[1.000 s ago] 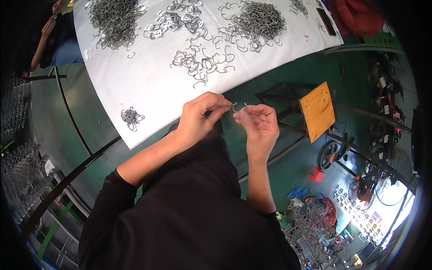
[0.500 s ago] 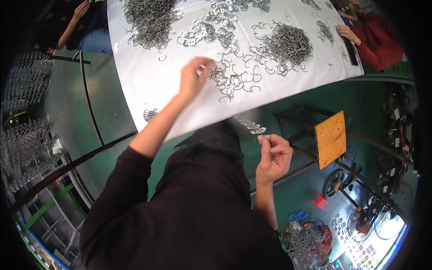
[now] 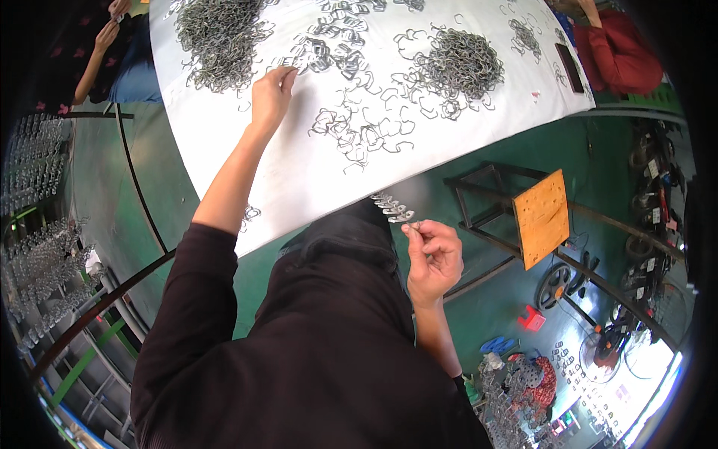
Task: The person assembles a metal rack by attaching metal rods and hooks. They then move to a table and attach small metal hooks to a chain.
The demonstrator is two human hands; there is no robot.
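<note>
My left hand [image 3: 271, 99] reaches over the white table, its thumb and fingers pinched together beside the flat metal buckles [image 3: 318, 54]. Whatever sits between those fingertips is too small to make out. Below the table's near edge, my right hand [image 3: 434, 260] pinches the end of a string of linked metal buckles [image 3: 392, 207]. That string slants up and left from the fingertips, its far end close to the table edge. Between the hands lie loose bent wire hooks [image 3: 363, 133] on the tabletop.
Two heaps of wire hooks, one at left [image 3: 217, 41] and one at right [image 3: 464, 66], lie on the white table [image 3: 292, 179]. Co-workers sit at both sides. A wooden-topped stool [image 3: 542, 218] stands to the right. Metal pieces hang on a rack [image 3: 37, 165] at left.
My left hand has moved away from the loose hooks, left and farther out, to the buckles. My right hand keeps its hold on the string. The view has shifted slightly.
</note>
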